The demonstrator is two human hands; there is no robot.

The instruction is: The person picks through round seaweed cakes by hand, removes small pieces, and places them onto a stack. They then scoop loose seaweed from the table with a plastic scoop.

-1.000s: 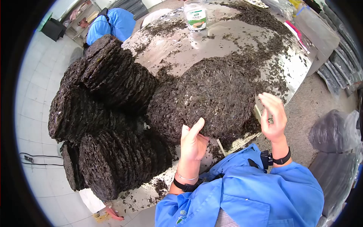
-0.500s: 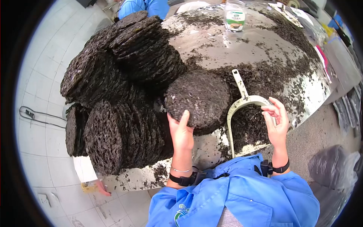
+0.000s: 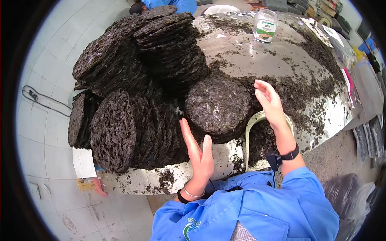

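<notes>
Both hands have let go since half a second ago. The left hand (image 3: 199, 154) no longer grips the near rim of the round pressed cake (image 3: 219, 106) and now stands open, fingers straight, just in front of that cake and clear of it. The right hand (image 3: 268, 102) has left the pale scoop (image 3: 247, 132) and is spread open at the cake's right edge; whether it touches there I cannot tell.

The cake lies face up on the metal table (image 3: 241, 56). Stacks of like cakes (image 3: 120, 128) stand close on its left, the scoop is just to its right, and a jar (image 3: 264, 28) stands well behind it.

The step looks like the release after setting the cake down. A fresh hold would call for both palms on opposite rims, because the disc looks brittle and the scoop crowds its right side.
</notes>
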